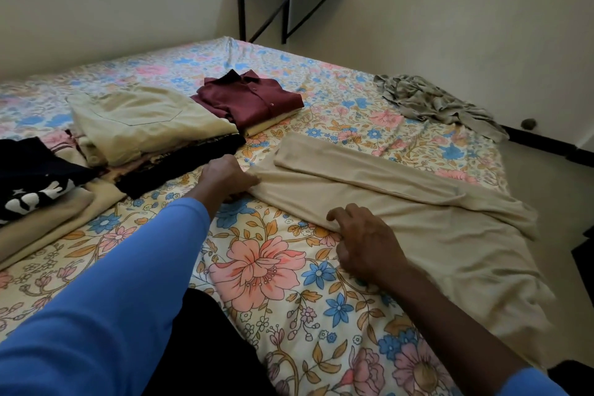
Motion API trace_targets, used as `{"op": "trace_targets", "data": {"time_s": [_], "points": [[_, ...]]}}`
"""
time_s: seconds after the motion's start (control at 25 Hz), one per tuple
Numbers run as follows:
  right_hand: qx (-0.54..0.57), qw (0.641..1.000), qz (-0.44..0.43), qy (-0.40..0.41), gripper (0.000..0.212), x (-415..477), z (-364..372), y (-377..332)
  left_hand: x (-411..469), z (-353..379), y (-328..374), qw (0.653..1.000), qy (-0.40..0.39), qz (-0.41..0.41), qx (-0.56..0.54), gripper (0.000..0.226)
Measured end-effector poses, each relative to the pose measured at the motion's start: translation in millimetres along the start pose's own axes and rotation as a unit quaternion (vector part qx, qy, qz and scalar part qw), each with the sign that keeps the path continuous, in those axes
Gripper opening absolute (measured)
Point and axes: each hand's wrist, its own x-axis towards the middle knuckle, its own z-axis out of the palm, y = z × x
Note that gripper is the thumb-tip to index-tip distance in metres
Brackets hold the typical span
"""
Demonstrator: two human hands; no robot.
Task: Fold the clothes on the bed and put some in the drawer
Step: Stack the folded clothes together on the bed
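Reaching over the floral bed (273, 270) with both arms, the left in a blue sleeve (112, 299). Gripping the left end of the beige garment (418, 215) with the left hand (229, 178), fingers curled round a bunch of the cloth. Resting the right hand (364, 243) on the near edge of the same garment, fingers bent down onto the hem, thumb apart over the sheet; cannot tell whether pinching the cloth or only pressing it. Lies flat across the right half of the bed, with the far long side folded over onto itself as a narrow strip and the right end rumpled near the bed's edge. Beyond the left hand, folded and stacked: a maroon shirt (254, 100) on a cream piece (266, 125), a cream garment (144, 122) on dark patterned cloth (180, 161), a black printed top (29, 177) on beige pieces (48, 219) at far left. Left crumpled at the far right corner, well apart: a grey-green cloth (434, 100)
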Motion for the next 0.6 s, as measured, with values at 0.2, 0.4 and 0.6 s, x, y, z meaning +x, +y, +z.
{"op": "trace_targets", "data": {"time_s": [0.2, 0.4, 0.6], "points": [[-0.076, 0.986, 0.129, -0.069, 0.042, -27.3, -24.2, 14.8, -16.9, -10.9, 7.1, 0.949, -0.104, -0.075, -0.288, 0.016], [0.080, 0.963, 0.236, -0.103, 0.011, -26.3, -70.5, 74.3, -4.9, -38.7, 28.7, 0.843, -0.155, -0.112, -0.503, 0.017], [0.177, 0.947, 0.269, -0.015, 0.021, 32.8, -83.0, 163.2, 42.2, -27.8, 97.9, 0.828, -0.113, -0.093, -0.541, 0.009]]}}
